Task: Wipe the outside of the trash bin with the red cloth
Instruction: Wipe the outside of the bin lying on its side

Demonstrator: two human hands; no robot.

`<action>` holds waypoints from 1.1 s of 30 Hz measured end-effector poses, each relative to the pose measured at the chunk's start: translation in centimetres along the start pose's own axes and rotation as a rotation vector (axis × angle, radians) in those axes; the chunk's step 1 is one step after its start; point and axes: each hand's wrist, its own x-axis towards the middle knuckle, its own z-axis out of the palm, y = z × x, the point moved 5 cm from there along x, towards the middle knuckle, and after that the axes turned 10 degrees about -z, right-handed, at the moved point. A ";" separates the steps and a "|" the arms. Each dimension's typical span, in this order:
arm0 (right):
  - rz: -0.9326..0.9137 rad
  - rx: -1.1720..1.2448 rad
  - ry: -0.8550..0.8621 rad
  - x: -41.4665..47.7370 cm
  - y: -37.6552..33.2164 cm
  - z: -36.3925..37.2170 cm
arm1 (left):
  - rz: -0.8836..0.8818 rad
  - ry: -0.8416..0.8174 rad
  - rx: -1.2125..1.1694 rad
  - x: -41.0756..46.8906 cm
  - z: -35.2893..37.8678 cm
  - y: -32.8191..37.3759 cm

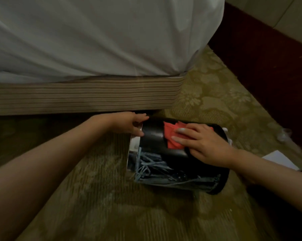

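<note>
Head view, read left to right. The left hand (129, 126) grips the bright metal rim at the left end of the trash bin (153, 134), fingers curled over the edge and thumb on the near side, steadying it. The bin lies on its side on the patterned carpet (94, 197), just in front of the striped bed base (77, 96), with its long axis running left to right across our view. On its dark upper wall sits the red cloth (172, 136), crumpled and partly covered. The right hand (204, 145) presses on it with fingers straight and spread, palm down, holding nothing by pinch.

We judge the wipe to be under way. The unwiped wall lies left of the cloth, toward the steadying hand, so the stroke would run along the long axis. The right hand is nearer the cloth.

Pale blue strips (152, 164) show along the near side. We cannot tell whether they are contents or surface. A white sheet (282, 160) lies on the carpet to the right.
</note>
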 end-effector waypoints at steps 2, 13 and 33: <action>0.025 -0.017 0.009 -1.3 0.7 -0.1 | -0.007 -0.045 0.007 0.1 -0.5 0.2; -0.067 -0.046 -0.008 6.5 -3.2 0.4 | -0.069 0.079 0.073 1.4 -2.3 0.7; 0.059 -0.006 0.017 3.9 0.6 0.1 | -0.122 0.033 -0.157 1.2 -2.5 0.8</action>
